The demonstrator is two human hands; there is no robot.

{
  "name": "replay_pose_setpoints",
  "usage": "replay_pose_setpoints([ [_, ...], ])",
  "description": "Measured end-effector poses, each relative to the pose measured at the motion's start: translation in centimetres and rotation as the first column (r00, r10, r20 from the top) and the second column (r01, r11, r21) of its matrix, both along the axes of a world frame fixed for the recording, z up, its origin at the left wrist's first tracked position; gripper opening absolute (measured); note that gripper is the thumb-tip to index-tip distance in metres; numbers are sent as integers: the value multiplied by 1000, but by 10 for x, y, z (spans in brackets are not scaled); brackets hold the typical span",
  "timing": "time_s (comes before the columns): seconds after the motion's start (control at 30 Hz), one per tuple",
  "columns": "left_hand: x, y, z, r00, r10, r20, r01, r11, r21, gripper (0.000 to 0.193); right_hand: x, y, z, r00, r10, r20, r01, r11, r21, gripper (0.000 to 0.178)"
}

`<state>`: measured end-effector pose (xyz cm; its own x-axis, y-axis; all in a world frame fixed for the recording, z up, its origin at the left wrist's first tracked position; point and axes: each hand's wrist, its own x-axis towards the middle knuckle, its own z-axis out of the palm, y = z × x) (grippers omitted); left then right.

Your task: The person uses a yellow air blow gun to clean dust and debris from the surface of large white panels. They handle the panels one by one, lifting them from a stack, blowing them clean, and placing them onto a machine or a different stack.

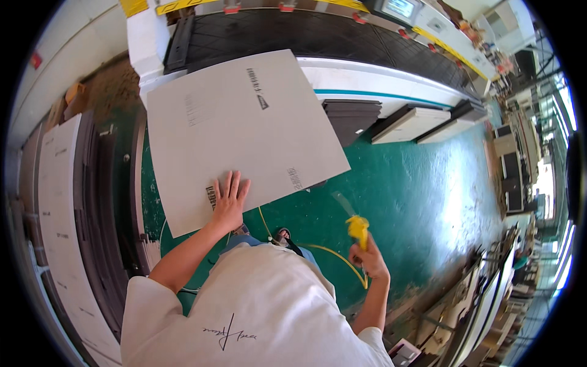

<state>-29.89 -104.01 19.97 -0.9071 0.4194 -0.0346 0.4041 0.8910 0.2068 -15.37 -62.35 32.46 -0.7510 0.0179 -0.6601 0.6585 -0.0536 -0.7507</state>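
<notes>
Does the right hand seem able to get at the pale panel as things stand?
Probably yes: nothing visible blocks the way from the right hand to the pale panel, though that hand holds a yellow tool.

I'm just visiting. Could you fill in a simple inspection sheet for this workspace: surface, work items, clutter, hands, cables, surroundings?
Surface: long black machine bed with a white front; glossy green floor below.
Work items: large off-white rectangular panel with dark printing, its far edge overlapping the bed in view; bright yellow handheld tool.
Clutter: jumbled flat brown and pale boards, lower right.
Hands: left hand spread flat on the panel; right hand gripping the tool.
Cables: thin yellow hose curving near the right hand; ends unclear.
Surroundings: white and dark flat boards grouped at left; dark-grey flat panels standing by the white front.
</notes>
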Motion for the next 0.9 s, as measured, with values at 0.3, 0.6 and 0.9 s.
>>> replay_pose_setpoints([
  [0.3, -17, 88, 1, 990, 137, 45, -128, 978, -164, 90, 63, 63, -68, 996, -88, 8, 84, 922, -378, 32],
  [0.6, 14, 89, 45, 995, 101, -10, -99, 944, -315, 79, 95, 77, -172, 998, 63, -5, -54, 806, -590, 38],
  [0.9, 66, 107, 308, 998, -48, 40, 59, 937, -344, 71, 9, 102, -99, 873, 418, -250, -459, 536, -709, 46],
])
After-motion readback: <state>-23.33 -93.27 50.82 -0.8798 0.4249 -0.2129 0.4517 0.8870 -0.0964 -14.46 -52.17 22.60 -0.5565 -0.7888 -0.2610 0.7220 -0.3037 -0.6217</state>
